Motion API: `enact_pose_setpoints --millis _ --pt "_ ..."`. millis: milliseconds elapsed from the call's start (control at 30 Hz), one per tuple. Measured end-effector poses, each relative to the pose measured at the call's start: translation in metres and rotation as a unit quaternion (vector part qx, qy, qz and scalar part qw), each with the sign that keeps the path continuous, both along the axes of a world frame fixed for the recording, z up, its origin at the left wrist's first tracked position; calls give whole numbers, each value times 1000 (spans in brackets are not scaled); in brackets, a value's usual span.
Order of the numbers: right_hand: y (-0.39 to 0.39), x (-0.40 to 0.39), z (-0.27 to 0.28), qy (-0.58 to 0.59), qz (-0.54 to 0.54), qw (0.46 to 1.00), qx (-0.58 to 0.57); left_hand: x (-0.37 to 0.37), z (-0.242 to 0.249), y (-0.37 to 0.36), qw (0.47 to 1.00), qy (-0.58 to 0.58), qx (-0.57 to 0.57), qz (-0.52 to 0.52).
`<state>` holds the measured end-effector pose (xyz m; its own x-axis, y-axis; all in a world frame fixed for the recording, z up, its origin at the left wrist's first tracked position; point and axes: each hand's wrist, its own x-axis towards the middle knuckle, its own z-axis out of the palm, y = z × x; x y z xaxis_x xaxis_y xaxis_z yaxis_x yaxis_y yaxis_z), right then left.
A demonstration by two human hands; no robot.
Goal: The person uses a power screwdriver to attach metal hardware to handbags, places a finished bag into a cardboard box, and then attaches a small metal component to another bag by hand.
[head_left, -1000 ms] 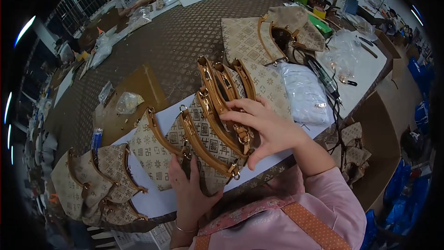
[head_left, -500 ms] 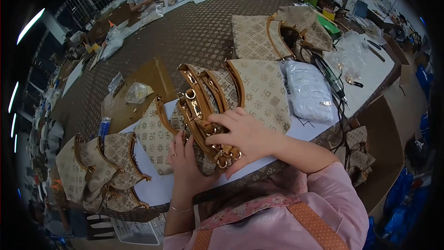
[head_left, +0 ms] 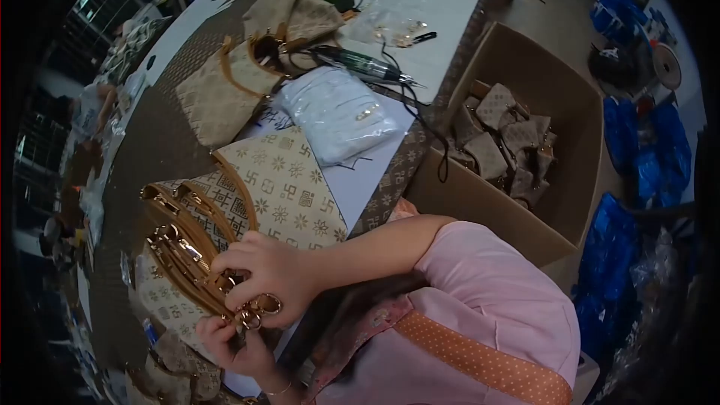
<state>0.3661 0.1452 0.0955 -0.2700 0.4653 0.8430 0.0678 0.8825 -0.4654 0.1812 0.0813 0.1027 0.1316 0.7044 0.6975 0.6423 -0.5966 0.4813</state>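
Observation:
A beige patterned handbag (head_left: 174, 274) with tan trim, a zip and gold rings lies with its opening toward me, its layers fanned out. My right hand (head_left: 271, 274) is closed over its tan edges and gold hardware near the right end. Close below, my left hand (head_left: 238, 346) has its fingers curled against the bag's lower end by the gold rings (head_left: 259, 311). A large flap-like beige panel (head_left: 289, 187) with tan edging spreads out behind my right hand. The bag's inside is partly hidden by my fingers.
A plastic-wrapped white bundle (head_left: 337, 116) lies beyond the panel, near a green-and-black pen-like tool (head_left: 360, 64) with a cord. More patterned bags (head_left: 217, 101) lie farther back, others (head_left: 176, 367) lower left. Beside the table, a cardboard box (head_left: 577, 142) holds several bag pieces.
My view has swung to the right, bringing the cardboard box fully into sight. Both hands remain at the handbag; my left hand's fingers have curled in at its lower end.

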Motion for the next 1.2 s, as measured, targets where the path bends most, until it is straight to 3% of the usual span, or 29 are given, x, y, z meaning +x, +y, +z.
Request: enact_pose_setpoints --millis 133,167,233,300,367,500,533,567,633,700,767,800,833,900,933,1000,1067,1133,1200 --pt "-25 48 32 108 -71 988 90 52 57 -8 995 49 46 -78" --pt "-32 64 41 107 -82 987 92 68 71 -7 984 100 105 -101" --pt "-47 104 62 144 -200 945 214 89 119 5 923 243 211 -211" --pt "-66 149 72 137 -322 895 277 140 125 28 883 178 273 -337" --pt "-89 201 69 126 -418 853 286 213 123 33 867 80 265 -414" --pt "-140 322 47 97 -548 781 283 309 135 41 781 182 219 -556" --pt "-146 358 23 54 -619 764 175 311 123 43 793 122 160 -574" --pt "-153 387 -1 17 -696 714 75 301 118 39 800 91 130 -579" --pt "-169 432 -48 -97 -817 556 -117 281 109 31 806 22 71 -588" --pt "-202 457 -109 -127 -849 465 -216 246 108 24 785 -88 44 -611" --pt "-236 459 -180 -52 -819 510 -258 227 103 19 729 -182 33 -659" --pt "-243 443 -220 -3 -816 497 -297 220 100 15 708 -208 27 -675" --pt "-245 419 -243 18 -781 482 -396 218 99 13 702 -223 24 -676" --pt "-238 380 -283 -122 -684 384 -608 213 96 9 688 -251 15 -681" --pt "-232 384 -286 -127 -682 389 -606 210 96 7 683 -261 15 -682" --pt "-222 383 -266 -69 -698 565 -434 207 95 5 675 -272 13 -685" --pt "-213 379 -263 -42 -719 545 -429 203 95 2 667 -284 14 -689" --pt "-212 384 -264 -111 -626 521 -569 199 96 0 654 -301 21 -693" --pt "-211 380 -267 -101 -652 508 -554 194 96 -2 644 -320 27 -694"
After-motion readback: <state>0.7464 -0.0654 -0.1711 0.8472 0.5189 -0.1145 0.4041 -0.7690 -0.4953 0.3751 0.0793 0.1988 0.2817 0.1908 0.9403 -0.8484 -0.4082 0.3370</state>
